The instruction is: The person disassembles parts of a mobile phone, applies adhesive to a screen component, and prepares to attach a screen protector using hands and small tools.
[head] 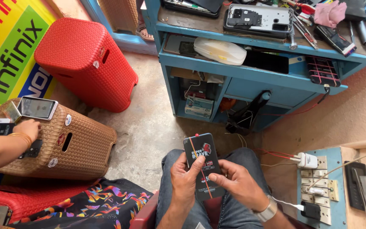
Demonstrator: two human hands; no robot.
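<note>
A flat black packet (203,157) with red and white print rests over my lap, upright and tilted slightly left. My left hand (184,179) grips its left edge, thumb across the front. My right hand (239,181) holds its lower right side, fingers curled onto the face; a metal watch band sits on that wrist. I sit in blue jeans (234,212).
A blue workbench (250,63) with an opened phone, tools and a pink cloth stands ahead. A red stool (85,59) and a brown stool (77,144) stand left, where another person's hand (26,129) with a bangle rests by a phone (37,107). A switchboard with chargers (316,182) is right.
</note>
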